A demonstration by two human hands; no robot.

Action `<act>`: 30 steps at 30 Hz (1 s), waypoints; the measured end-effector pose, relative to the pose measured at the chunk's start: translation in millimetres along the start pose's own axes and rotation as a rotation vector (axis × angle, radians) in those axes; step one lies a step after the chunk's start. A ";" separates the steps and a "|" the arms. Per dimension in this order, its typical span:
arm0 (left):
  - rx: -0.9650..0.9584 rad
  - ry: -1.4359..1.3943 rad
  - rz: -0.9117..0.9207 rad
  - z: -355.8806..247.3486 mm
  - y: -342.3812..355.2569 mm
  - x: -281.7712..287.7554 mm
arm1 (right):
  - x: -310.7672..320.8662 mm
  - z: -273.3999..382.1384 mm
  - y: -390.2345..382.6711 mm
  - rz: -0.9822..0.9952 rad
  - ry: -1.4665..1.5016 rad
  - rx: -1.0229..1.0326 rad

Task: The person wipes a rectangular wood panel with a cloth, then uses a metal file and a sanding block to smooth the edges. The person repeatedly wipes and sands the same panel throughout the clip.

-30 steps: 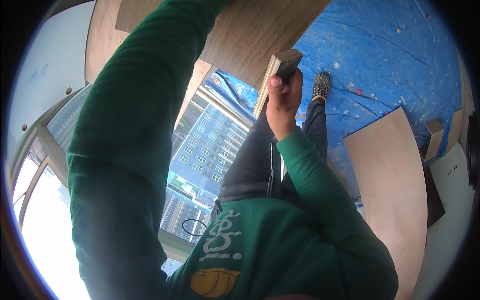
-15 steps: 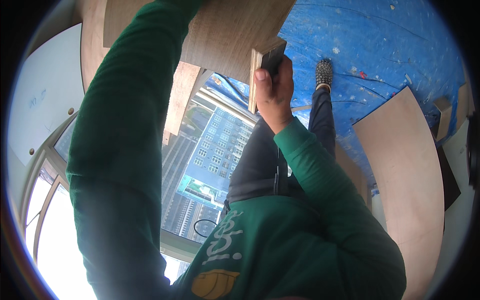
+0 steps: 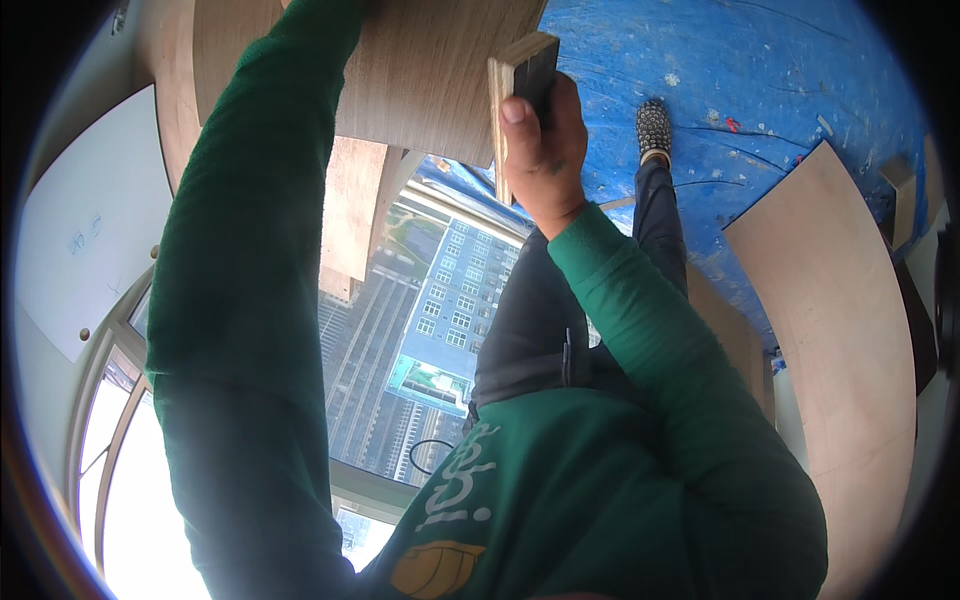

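Observation:
My right hand [image 3: 547,160] grips a plywood block [image 3: 534,78] with pale layered edges and a dark grey face. The thumb presses on its near side, while the other fingers wrap behind the dark face, partly hidden. The block stands up along the right edge of a brown wood-grain panel [image 3: 430,85]; whether the two touch, I cannot tell. My left arm [image 3: 245,250], in a green sleeve, reaches up over the panel's left part. Its hand lies beyond the upper edge of the picture.
A window [image 3: 400,330] below the panel looks down on buildings. Blue sheeting [image 3: 760,70] with white specks covers the floor, where my shoe [image 3: 654,130] rests. A curved plywood sheet [image 3: 840,330] leans at right. A white board [image 3: 90,220] with round knobs stands at left.
My right hand has moved slightly up and left in the picture with the plywood block still held. The whole view has shifted a little, and my left arm still reaches over the panel.

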State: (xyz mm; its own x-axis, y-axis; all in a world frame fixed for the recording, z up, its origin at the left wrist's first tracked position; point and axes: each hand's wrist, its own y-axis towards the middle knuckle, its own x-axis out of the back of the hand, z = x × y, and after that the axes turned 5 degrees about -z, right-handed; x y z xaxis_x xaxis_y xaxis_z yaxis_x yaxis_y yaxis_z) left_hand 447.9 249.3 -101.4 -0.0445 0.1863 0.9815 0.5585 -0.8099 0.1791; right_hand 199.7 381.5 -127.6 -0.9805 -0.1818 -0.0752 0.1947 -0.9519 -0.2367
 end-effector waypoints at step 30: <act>0.016 -0.010 -0.012 12.5 -0.9 -5.8 | 27.6 -1.1 -53.2 0.189 -0.230 0.034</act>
State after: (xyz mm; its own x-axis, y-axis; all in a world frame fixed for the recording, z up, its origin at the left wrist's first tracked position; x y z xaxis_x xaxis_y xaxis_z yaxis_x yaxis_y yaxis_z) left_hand 458.0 256.0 -108.1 -0.0428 0.2012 0.9786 0.5713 -0.7987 0.1892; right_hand 162.4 427.4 -118.2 -0.9084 -0.4041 0.1074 0.3772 -0.9028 -0.2068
